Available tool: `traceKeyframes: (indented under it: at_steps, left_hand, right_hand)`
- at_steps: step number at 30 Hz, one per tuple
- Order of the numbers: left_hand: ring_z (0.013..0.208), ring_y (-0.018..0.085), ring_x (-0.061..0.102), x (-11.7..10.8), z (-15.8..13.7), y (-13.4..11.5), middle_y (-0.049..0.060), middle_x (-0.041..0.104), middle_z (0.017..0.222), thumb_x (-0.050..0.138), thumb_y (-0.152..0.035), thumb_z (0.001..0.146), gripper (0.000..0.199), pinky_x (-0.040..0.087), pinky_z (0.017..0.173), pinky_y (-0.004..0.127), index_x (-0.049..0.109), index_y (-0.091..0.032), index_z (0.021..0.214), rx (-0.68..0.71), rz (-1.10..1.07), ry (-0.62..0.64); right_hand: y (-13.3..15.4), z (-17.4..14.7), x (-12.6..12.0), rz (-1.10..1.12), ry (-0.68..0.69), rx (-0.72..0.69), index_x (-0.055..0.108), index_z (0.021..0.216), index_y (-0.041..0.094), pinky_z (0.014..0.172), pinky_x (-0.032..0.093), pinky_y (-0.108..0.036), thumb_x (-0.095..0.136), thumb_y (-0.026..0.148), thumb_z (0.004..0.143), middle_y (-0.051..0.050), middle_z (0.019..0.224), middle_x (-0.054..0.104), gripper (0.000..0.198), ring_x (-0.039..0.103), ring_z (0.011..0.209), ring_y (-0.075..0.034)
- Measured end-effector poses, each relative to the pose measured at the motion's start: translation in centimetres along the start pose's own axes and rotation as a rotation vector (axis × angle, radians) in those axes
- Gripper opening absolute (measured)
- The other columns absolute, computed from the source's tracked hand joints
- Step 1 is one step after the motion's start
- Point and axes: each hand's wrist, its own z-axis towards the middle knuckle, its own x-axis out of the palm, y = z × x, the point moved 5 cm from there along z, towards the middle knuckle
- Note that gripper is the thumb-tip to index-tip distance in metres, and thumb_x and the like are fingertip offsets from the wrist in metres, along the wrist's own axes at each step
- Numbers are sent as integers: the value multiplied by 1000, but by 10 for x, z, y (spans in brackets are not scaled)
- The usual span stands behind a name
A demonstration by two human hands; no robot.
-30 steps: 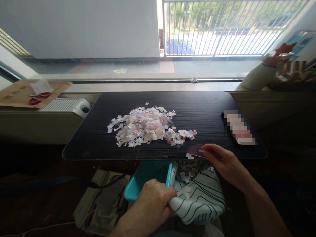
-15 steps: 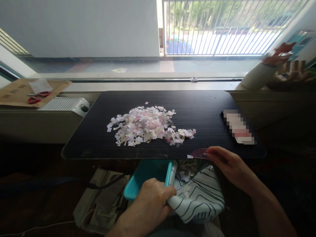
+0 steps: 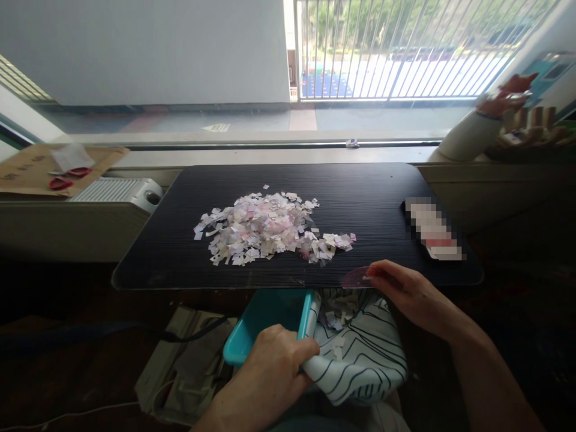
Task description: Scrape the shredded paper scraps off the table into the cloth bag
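Note:
My right hand (image 3: pixel 398 285) pinches a thin, translucent pink curved sheet (image 3: pixel 355 278) at the near edge of the black table (image 3: pixel 157 258). Below that edge, my left hand (image 3: pixel 279 354) is closed around the rim of a turquoise plastic basin (image 3: pixel 252 339) and a white cloth with dark wavy lines (image 3: pixel 369 360). The cloth sags beside the basin, with small paper scraps (image 3: pixel 335 315) lying in it. On the table lies a heap of cut paper bits (image 3: pixel 256 231) in white and pale pink, trailing to the right.
A phone (image 3: pixel 432 231), its screen blurred out, lies at the table's right. Red-handled scissors (image 3: pixel 63 182) rest on brown cardboard (image 3: pixel 22 168) at the left, near a white radiator (image 3: pixel 119 192). A pale vase-like object (image 3: pixel 470 135) stands on the right by the window.
My right hand has shifted slightly left and up with the pink sheet. A white scrap beside the sheet at the table edge no longer shows. My left hand keeps its grip.

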Motion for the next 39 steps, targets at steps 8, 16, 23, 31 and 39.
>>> traceKeyframes:
  at_steps: [8, 16, 23, 31, 39]
  left_hand:
    - [68, 18, 56, 0, 1, -4, -2, 64, 72, 64, -22, 83, 1, 33, 67, 28, 64, -23, 83, 24, 3, -8]
    - [64, 20, 62, -4, 18, -25, 0, 64, 65, 66, -31, 83, 14, 40, 66, 29, 62, -20, 76, 129, 75, 42]
    - [63, 23, 65, -7, 27, -37, 2, 65, 63, 64, -30, 85, 15, 42, 66, 32, 62, -19, 75, 194, 128, 68]
    - [62, 24, 66, -2, 34, -46, 3, 67, 64, 67, -31, 82, 15, 42, 65, 34, 61, -19, 75, 240, 152, 62]
    - [61, 24, 65, -5, 32, -54, 4, 67, 65, 67, -27, 82, 13, 43, 65, 34, 61, -19, 75, 251, 184, 106]
  right_hand:
    - [3, 0, 0, -13, -35, 8, 62, 98, 24, 66, 50, -25, 50, 39, 90, -1, 86, 69, 21, 64, 75, -16]
    - [18, 18, 10, -65, -219, -107, 64, 100, 23, 73, 51, -28, 50, 35, 90, -4, 94, 71, 21, 65, 81, -18]
    - [31, 25, 18, -101, -179, -180, 63, 100, 23, 75, 50, -27, 46, 30, 93, -4, 97, 69, 20, 65, 84, -17]
    - [29, 19, 16, -81, -155, -138, 63, 102, 23, 74, 49, -27, 47, 31, 93, -4, 97, 69, 19, 64, 83, -17]
    - [26, 20, 17, -54, -151, -113, 63, 101, 23, 76, 50, -27, 48, 32, 92, -4, 97, 70, 20, 65, 83, -17]
